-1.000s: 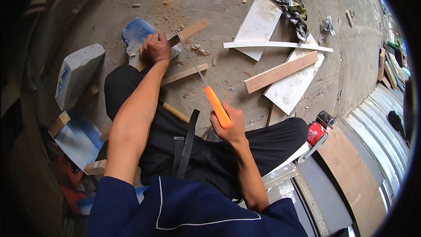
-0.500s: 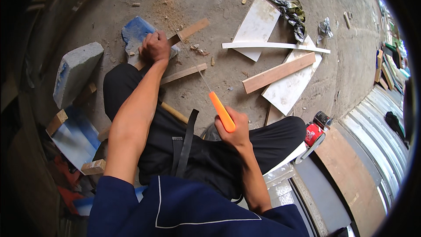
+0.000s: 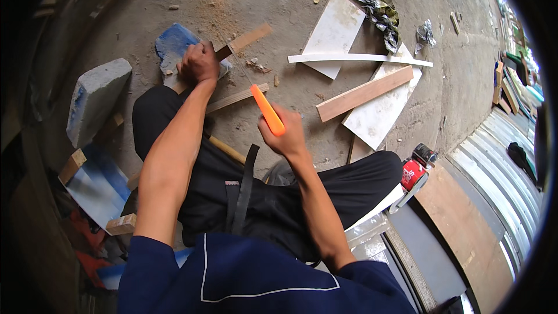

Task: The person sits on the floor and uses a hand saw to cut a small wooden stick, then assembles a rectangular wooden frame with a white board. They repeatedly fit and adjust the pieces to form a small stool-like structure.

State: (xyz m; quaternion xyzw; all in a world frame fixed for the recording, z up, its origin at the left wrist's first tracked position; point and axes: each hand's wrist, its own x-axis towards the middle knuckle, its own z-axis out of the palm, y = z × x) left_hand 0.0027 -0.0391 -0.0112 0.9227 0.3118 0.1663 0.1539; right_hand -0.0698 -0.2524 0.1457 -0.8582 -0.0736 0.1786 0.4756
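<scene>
My right hand (image 3: 283,131) is closed round the orange handle of a hand saw (image 3: 267,109). Its thin blade runs up and left to a narrow wooden strip (image 3: 250,38). That strip is gripped by my left hand (image 3: 200,63), closed over it against a blue-and-grey block (image 3: 174,40) on the ground. The blade crosses the strip just right of my left hand. Beyond the blade, the strip's far end sticks out freely and looks slightly blurred. My left palm and fingertips are mostly hidden.
A concrete block (image 3: 99,102) stands at left. A thin wooden stick (image 3: 235,100) lies near my knee. White boards (image 3: 334,32), a curved white strip (image 3: 360,58) and a brown plank (image 3: 366,94) lie at right. A red can (image 3: 411,174) stands beside my right knee. Sawdust (image 3: 218,6) covers the far floor.
My right hand has pushed the saw forward and left, bringing the handle nearer the wooden strip. My left hand keeps its grip. The whole view has shifted slightly.
</scene>
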